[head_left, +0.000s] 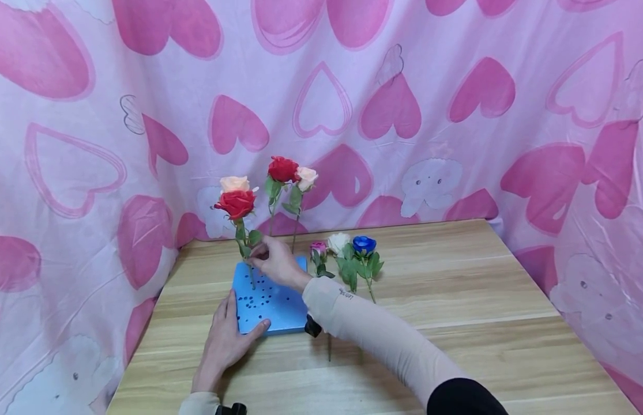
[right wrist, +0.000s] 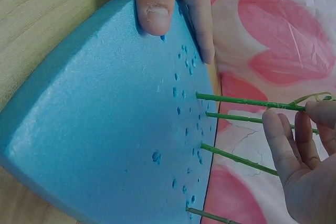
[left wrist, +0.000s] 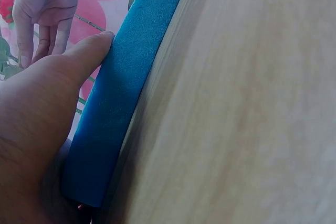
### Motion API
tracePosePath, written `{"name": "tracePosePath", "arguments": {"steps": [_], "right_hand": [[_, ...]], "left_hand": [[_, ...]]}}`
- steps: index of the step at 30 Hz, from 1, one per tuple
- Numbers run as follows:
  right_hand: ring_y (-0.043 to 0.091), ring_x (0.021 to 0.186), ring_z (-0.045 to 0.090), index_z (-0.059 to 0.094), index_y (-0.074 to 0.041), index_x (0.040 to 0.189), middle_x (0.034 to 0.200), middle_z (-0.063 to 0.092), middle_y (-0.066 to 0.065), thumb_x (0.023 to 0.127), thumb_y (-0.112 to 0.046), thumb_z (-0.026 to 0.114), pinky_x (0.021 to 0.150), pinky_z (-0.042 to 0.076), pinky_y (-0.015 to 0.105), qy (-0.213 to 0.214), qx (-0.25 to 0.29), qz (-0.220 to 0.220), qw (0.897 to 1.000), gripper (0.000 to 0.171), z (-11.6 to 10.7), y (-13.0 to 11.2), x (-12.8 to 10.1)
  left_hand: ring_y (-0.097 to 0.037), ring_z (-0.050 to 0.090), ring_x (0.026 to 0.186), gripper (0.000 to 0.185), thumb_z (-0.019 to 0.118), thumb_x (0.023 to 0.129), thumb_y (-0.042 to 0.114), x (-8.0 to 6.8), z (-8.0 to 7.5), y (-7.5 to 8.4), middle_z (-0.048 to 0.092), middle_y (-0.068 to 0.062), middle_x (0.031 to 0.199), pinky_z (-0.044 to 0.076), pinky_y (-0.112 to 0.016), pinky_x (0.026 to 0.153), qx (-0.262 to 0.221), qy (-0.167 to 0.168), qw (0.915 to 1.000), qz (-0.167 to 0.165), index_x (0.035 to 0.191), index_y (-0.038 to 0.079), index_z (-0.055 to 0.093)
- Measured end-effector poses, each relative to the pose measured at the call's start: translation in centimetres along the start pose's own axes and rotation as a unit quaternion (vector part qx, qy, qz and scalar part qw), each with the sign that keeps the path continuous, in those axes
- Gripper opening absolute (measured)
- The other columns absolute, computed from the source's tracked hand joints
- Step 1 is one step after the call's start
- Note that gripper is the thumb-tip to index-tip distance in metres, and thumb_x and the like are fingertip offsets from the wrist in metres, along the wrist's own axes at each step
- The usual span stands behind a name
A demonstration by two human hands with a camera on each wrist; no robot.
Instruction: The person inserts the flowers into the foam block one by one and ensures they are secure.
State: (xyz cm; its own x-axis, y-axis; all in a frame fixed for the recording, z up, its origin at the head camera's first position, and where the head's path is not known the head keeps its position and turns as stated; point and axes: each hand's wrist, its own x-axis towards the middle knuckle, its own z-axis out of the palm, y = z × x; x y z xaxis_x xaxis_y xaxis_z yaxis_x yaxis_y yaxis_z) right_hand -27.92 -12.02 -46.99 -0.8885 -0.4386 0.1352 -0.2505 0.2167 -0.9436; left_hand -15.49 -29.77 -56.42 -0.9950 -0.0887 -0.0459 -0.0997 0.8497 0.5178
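My right hand reaches across to the far left part of the blue foam block, and its thumb and fingertips pinch the green stem of a red rose that stands upright in the block. My left hand lies flat on the wooden table at the block's near left corner, fingers straight and relaxed, the thumb pressed against the block's near edge; it grips nothing.

The block lies flat on the table, left of centre, its top dotted with small holes. Four roses stand in it: the red one I hold, a peach rose just behind it, and further back a second red rose beside a cream rose. Their stems rise close together right by my right hand's fingers.

Just to the right of the block three more flowers lie on the table: a small pink rose, a white rose and a blue rose, partly hidden behind my right sleeve. A pink curtain with hearts hangs behind and around the table.
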Motion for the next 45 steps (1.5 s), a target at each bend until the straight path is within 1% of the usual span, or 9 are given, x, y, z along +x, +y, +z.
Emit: {"name": "tracePosePath", "arguments": {"steps": [5, 11, 13, 16, 25, 29, 34, 37, 45], "right_hand": [[0.042, 0.107, 0.078, 0.071, -0.007, 0.125, 0.114, 0.081, 0.006, 0.108, -0.007, 0.074, 0.084, 0.070, 0.048, -0.001, 0.011, 0.003, 1.000, 0.018, -0.4, 0.2, -0.2], [0.033, 0.103, 0.079, 0.072, -0.013, 0.127, 0.115, 0.082, -0.001, 0.108, -0.010, 0.076, 0.079, 0.069, 0.038, 0.011, -0.013, -0.001, 1.000, 0.020, -0.9, 0.7, -0.5], [0.024, 0.099, 0.079, 0.072, -0.014, 0.127, 0.115, 0.082, -0.003, 0.107, -0.011, 0.076, 0.081, 0.070, 0.040, 0.014, -0.012, -0.002, 1.000, 0.021, -1.1, 0.9, -0.5], [0.023, 0.100, 0.079, 0.072, -0.013, 0.129, 0.117, 0.083, 0.000, 0.107, -0.008, 0.075, 0.087, 0.069, 0.051, 0.012, 0.007, 0.001, 1.000, 0.023, -1.4, 1.0, -0.7], [0.036, 0.110, 0.079, 0.071, -0.015, 0.138, 0.123, 0.078, 0.005, 0.109, 0.001, 0.068, 0.089, 0.069, 0.055, 0.009, 0.039, 0.017, 0.999, 0.034, -2.8, 0.8, -1.6], [0.043, 0.112, 0.078, 0.069, -0.012, 0.142, 0.129, 0.077, 0.014, 0.110, 0.000, 0.066, 0.089, 0.068, 0.057, 0.011, 0.047, 0.020, 0.999, 0.035, -3.5, 0.5, -2.0], [0.028, 0.101, 0.081, 0.070, -0.013, 0.142, 0.134, 0.074, 0.021, 0.110, 0.000, 0.065, 0.087, 0.069, 0.059, 0.006, 0.056, 0.016, 0.998, 0.035, -4.3, 0.3, -2.5], [0.023, 0.099, 0.081, 0.070, -0.014, 0.142, 0.135, 0.075, 0.019, 0.110, 0.000, 0.066, 0.087, 0.068, 0.059, 0.008, 0.065, 0.014, 0.998, 0.036, -4.8, 0.2, -2.8], [0.034, 0.102, 0.081, 0.071, -0.012, 0.141, 0.125, 0.077, 0.006, 0.108, 0.004, 0.067, 0.083, 0.070, 0.053, 0.023, 0.082, -0.001, 0.996, 0.037, -6.7, 0.2, -4.2]], "left_hand": [[-0.055, 0.019, 0.166, 0.139, 0.066, 0.092, 0.087, 0.1, 0.1, 0.1, 0.010, -0.034, 0.181, 0.023, -0.069, 0.133, 0.002, 0.002, 1.0000, 0.007, 0.177, -0.001, 0.000], [-0.055, 0.020, 0.166, 0.138, 0.067, 0.093, 0.086, 0.1, 0.1, 0.2, 0.011, -0.035, 0.181, 0.023, -0.069, 0.133, 0.001, 0.003, 0.9999, 0.013, 0.177, -0.001, 0.001], [-0.055, 0.020, 0.166, 0.138, 0.067, 0.093, 0.085, 0.1, 0.1, 0.3, 0.011, -0.035, 0.181, 0.023, -0.069, 0.133, 0.001, 0.003, 0.9999, 0.014, 0.177, -0.002, 0.001], [-0.055, 0.019, 0.166, 0.138, 0.067, 0.093, 0.086, 0.1, 0.0, 0.4, 0.011, -0.035, 0.181, 0.023, -0.069, 0.133, 0.002, 0.002, 0.9999, 0.014, 0.177, -0.002, 0.001], [-0.055, 0.017, 0.166, 0.138, 0.065, 0.093, 0.087, 0.1, 0.0, 0.3, 0.009, -0.034, 0.182, 0.022, -0.069, 0.134, 0.004, -0.005, 0.9999, 0.011, 0.177, 0.000, -0.002], [-0.056, 0.018, 0.166, 0.139, 0.066, 0.093, 0.086, 0.0, -0.1, 0.3, 0.009, -0.035, 0.181, 0.022, -0.069, 0.133, 0.000, -0.008, 0.9999, 0.010, 0.177, -0.001, -0.002], [-0.056, 0.019, 0.165, 0.138, 0.066, 0.093, 0.086, -0.2, -0.3, 0.2, 0.009, -0.035, 0.181, 0.023, -0.070, 0.133, -0.002, -0.010, 0.9999, 0.006, 0.177, -0.001, -0.003], [-0.055, 0.019, 0.165, 0.138, 0.067, 0.094, 0.084, -0.2, -0.3, 0.2, 0.010, -0.035, 0.181, 0.023, -0.070, 0.133, -0.010, -0.009, 0.9999, 0.008, 0.177, -0.001, -0.002], [-0.056, 0.021, 0.164, 0.138, 0.068, 0.093, 0.084, -0.3, -0.4, 0.1, 0.012, -0.037, 0.180, 0.025, -0.070, 0.132, -0.013, -0.008, 0.9998, 0.012, 0.177, -0.001, -0.002]]}}
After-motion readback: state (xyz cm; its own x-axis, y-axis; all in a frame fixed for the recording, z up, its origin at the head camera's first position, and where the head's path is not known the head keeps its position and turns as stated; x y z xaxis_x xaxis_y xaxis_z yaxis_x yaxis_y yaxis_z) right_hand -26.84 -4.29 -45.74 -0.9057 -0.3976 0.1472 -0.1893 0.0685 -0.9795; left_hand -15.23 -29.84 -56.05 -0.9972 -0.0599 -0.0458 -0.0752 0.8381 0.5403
